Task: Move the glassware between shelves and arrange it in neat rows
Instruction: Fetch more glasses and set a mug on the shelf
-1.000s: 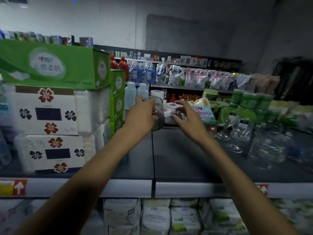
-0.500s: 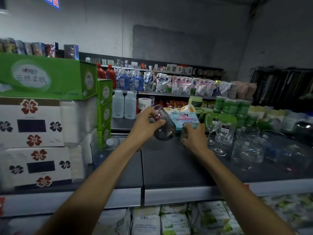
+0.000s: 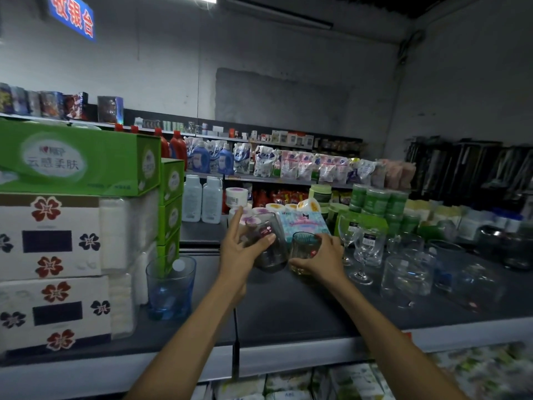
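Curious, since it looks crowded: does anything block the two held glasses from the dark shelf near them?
Nothing visible does. The left hand holds a tilted dark tumbler, the right hand a ribbed glass, and the shelf before them is bare. A blue tumbler stands left, wine glasses to the right.

tumbler left on shelf | stemmed glasses right

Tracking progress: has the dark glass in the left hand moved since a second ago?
Yes: dark glass shifted right of the shelf seam, nearer the person, now tilted.
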`<state>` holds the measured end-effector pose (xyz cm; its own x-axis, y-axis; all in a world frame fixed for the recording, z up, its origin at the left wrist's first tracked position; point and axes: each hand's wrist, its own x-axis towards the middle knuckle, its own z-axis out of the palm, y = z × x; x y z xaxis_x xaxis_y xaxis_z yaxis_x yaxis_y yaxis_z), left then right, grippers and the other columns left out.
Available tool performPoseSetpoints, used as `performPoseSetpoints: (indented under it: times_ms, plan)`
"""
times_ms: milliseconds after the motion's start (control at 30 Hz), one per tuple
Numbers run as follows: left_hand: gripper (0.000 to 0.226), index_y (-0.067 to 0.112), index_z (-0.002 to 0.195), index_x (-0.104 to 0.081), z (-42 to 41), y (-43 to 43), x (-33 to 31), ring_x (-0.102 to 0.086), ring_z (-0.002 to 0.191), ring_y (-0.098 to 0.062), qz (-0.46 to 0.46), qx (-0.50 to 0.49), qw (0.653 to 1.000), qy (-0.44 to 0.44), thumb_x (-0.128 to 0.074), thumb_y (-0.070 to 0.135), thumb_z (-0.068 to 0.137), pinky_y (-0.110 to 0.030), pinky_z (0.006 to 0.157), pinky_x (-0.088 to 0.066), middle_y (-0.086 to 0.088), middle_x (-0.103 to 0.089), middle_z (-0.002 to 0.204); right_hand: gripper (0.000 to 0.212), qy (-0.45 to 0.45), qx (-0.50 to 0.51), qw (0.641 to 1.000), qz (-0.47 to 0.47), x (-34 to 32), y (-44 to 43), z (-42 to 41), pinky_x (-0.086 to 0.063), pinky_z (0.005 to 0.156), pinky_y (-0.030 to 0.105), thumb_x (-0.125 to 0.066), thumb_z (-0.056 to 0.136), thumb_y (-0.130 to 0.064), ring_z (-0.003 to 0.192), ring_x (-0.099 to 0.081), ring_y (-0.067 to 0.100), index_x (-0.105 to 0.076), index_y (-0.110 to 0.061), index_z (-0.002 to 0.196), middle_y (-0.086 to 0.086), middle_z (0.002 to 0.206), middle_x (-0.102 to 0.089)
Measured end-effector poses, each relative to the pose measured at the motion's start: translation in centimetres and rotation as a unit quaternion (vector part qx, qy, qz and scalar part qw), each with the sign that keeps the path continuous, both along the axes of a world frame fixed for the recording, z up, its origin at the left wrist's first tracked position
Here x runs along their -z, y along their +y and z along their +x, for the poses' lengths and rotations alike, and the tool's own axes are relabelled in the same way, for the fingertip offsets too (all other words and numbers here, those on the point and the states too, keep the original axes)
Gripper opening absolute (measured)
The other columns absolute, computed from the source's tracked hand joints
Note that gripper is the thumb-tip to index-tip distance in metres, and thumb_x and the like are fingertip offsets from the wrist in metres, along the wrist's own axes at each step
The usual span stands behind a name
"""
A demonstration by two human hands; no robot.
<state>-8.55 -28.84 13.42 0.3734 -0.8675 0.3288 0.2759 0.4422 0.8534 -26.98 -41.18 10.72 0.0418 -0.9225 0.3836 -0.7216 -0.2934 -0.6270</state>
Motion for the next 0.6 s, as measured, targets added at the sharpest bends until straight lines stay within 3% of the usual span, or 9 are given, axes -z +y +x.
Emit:
performPoseSetpoints:
  times_ms: [100,200,267,367,533,600]
  plan:
    - [0.083,0.032,0.148,-0.053,-0.2,0.2,0.6,-0.069,0.117,-0.022,0.032,0.005,0.999,0.037,-0.086,0.001,0.078,-0.053,0.091,-0.06,0.0,-0.069,0.131,0.106,-0.056,-0.02,0.998,0.038,0.3,-0.3,-0.2,-0.042,0.114,0.046,-0.097,0.054,-0.054,0.131,-0.039,0.028,-0.046,-0.026,0.143,0.009,0.139,-0.034]
    - [0.053,0.023,0.126,-0.07,-0.2,0.5,0.9,-0.076,0.101,-0.018,0.051,0.026,0.995,0.083,-0.084,0.001,0.08,-0.051,0.085,-0.063,0.002,-0.077,0.113,0.127,-0.14,-0.077,0.985,0.068,0.7,-0.4,-0.4,-0.049,0.109,0.048,-0.098,0.031,-0.065,0.129,-0.051,0.027,-0.041,-0.034,0.141,0.009,0.145,-0.046]
    - [0.044,0.021,0.118,-0.073,0.0,0.7,1.0,-0.077,0.093,-0.012,0.056,0.037,0.994,0.087,-0.083,0.001,0.08,-0.049,0.083,-0.063,0.002,-0.079,0.108,0.13,-0.18,-0.108,0.974,0.083,0.7,-0.3,-0.5,-0.049,0.109,0.048,-0.102,0.034,-0.055,0.129,-0.052,0.025,-0.034,-0.037,0.143,0.005,0.144,-0.048]
    - [0.045,0.019,0.121,-0.071,0.1,0.8,1.2,-0.075,0.103,-0.018,0.066,0.035,0.993,0.091,-0.083,0.004,0.081,-0.05,0.084,-0.063,-0.003,-0.077,0.114,0.11,-0.21,-0.114,0.967,0.091,0.7,-0.3,-0.7,-0.05,0.106,0.044,-0.103,0.052,-0.027,0.127,-0.052,0.024,-0.036,-0.033,0.139,0.003,0.14,-0.049]
    - [0.054,0.021,0.129,-0.064,0.5,1.5,1.1,-0.074,0.106,-0.029,0.061,0.039,0.991,0.111,-0.082,0.003,0.082,-0.049,0.08,-0.064,-0.01,-0.073,0.122,0.102,-0.182,-0.081,0.978,0.055,0.2,1.1,0.1,-0.052,0.105,0.047,-0.103,0.053,-0.03,0.123,-0.058,0.026,-0.038,-0.028,0.132,0.007,0.139,-0.056]
    - [0.059,0.023,0.134,-0.061,0.6,2.3,1.0,-0.074,0.106,-0.026,0.047,0.041,0.994,0.093,-0.082,0.003,0.082,-0.046,0.076,-0.064,-0.009,-0.074,0.123,0.097,-0.185,-0.095,0.978,0.017,-0.6,2.5,0.0,-0.055,0.102,0.046,-0.103,0.052,-0.027,0.118,-0.063,0.022,-0.041,-0.038,0.125,0.003,0.132,-0.061]
